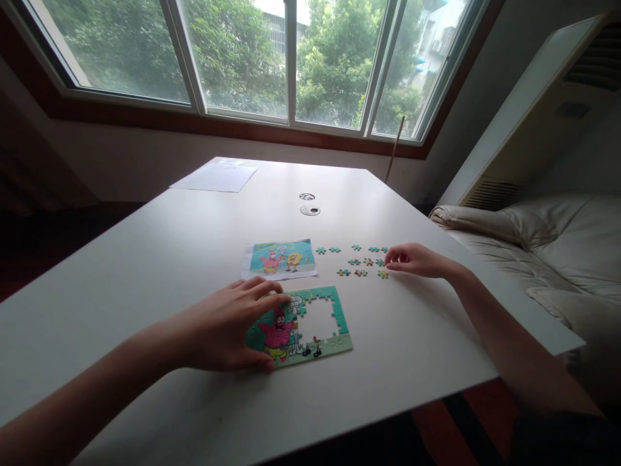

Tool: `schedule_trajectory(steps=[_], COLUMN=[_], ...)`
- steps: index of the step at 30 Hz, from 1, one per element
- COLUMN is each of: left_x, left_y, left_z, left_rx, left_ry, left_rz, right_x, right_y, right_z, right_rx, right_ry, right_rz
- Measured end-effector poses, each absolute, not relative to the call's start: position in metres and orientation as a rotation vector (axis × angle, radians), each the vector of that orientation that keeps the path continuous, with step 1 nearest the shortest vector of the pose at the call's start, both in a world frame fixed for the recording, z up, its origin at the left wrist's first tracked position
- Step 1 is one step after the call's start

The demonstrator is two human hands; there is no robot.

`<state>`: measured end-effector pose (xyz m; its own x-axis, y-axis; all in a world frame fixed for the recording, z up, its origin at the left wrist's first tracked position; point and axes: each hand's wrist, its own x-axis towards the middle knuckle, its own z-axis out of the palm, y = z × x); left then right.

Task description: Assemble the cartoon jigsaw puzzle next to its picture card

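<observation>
A partly built cartoon jigsaw puzzle [317,321] lies on the white table [145,259], with an unfilled gap in its middle right. My left hand [228,330] rests flat on the puzzle's left edge, fingers spread. A reference picture [280,258] of the same cartoon lies just behind the puzzle. Several loose puzzle pieces [356,262] are scattered to the right of the picture. My right hand [412,260] reaches into these pieces, fingertips drawn together at one of them near the right end; whether a piece is held is hidden.
A sheet of paper [215,176] lies at the table's far left. Two round cable holes [309,210] sit in the middle of the table. A cream sofa [548,246] stands close to the right edge. Windows run along the far wall.
</observation>
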<state>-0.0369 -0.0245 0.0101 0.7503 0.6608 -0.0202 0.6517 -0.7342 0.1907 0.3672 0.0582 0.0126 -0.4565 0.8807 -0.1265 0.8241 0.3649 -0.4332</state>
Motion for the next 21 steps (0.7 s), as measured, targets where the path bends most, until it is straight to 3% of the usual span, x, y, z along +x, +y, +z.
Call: schedule_trajectory(steps=[13,21], left_x=[-0.037,-0.037], left_y=[-0.024,-0.024], left_z=[0.009,0.010], left_rx=[2.757,2.765], left_ry=[1.037,1.042], left_rz=[0.102,0.077], right_x=[0.376,0.355], right_y=[0.066,0.069], right_z=[0.008,-0.003], right_rx=[-1.609,-1.426], right_ry=[-2.472,-2.404], right_rz=[0.460,0.316])
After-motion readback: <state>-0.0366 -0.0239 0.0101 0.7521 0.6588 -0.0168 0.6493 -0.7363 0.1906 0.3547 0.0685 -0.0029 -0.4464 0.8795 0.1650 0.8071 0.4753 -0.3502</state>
